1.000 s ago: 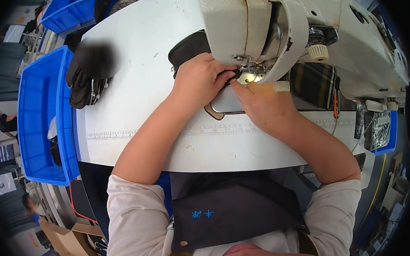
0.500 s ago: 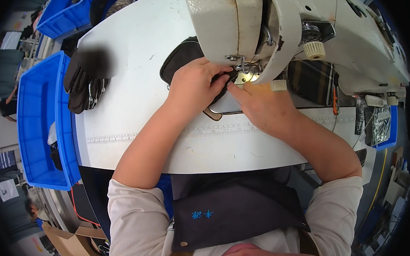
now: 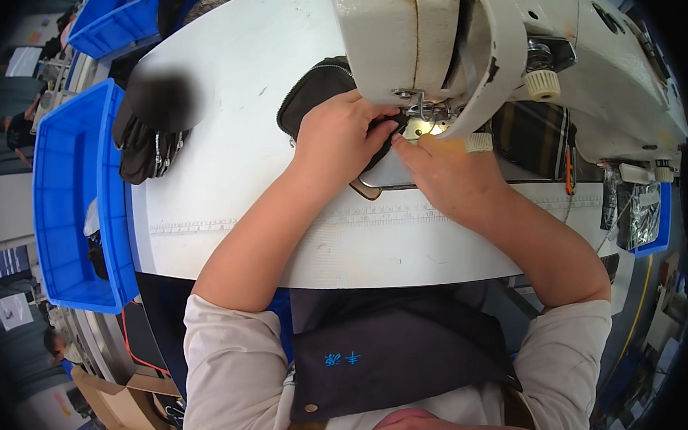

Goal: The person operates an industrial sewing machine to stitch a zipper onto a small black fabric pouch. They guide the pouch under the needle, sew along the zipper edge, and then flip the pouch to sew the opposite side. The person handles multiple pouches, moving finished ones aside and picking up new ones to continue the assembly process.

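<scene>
A black zippered pouch (image 3: 304,98) lies at the white sewing machine (image 3: 380,39), part of it under the presser foot (image 3: 432,113). My left hand (image 3: 337,133) pinches the pouch's edge just left of the needle area, thumb and finger close together. My right hand (image 3: 456,178) holds the same edge beside the lit metal plate (image 3: 419,130), fingertips pressed to the cloth just below my left thumb. A small tan piece (image 3: 366,188) shows under the pouch near the plate's corner. The needle tip is too small to make out.
The white table (image 3: 243,237) has a printed ruler strip. Black zippered cases (image 3: 139,153) lie at left, beside a blue bin (image 3: 67,192); another bin (image 3: 108,20) is behind. An orange-handled tool (image 3: 569,173) and dark striped cloth (image 3: 532,140) are at right. Co-workers (image 3: 20,132) appear far left.
The pouch and both my hands shift slightly within the view, as do table and machine. More of the pouch's left part shows than a second ago. My grip looks much the same.
</scene>
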Demonstrator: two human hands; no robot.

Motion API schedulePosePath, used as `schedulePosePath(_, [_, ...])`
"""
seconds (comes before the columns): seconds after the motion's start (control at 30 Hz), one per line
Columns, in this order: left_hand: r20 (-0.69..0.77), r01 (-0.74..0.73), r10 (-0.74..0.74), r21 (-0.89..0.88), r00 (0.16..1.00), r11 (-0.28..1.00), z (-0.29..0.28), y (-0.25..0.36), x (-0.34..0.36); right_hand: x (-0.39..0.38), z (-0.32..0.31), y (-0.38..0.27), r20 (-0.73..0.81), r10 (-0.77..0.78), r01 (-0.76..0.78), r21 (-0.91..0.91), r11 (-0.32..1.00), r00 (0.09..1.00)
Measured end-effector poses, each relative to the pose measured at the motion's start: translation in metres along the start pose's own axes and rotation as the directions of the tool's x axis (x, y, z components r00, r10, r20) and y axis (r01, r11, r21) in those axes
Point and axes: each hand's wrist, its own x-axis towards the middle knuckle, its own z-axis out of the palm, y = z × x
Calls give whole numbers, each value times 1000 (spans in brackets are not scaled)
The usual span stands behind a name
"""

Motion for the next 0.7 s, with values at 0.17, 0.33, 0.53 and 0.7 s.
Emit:
schedulePosePath(0.17, [-26, -33, 34, 32, 999, 999, 0, 0, -1, 3, 0, -1, -7, 22, -22, 0, 1000, 1000])
schedulePosePath(0.33, [22, -61, 61, 10, 998, 998, -18, 3, -10, 0, -4, -1, -66, 31, -28, 46, 999, 997])
schedulePosePath(0.53, [241, -48, 56, -40, 969, 998, -33, 20, -19, -3, -7, 0, 47, 77, -82, 123, 989, 996])
schedulePosePath(0.7, [277, -137, 140, -30, 950, 990, -38, 20, -21, -4, -13, 4, -22, 14, -9, 231, 973, 1000])
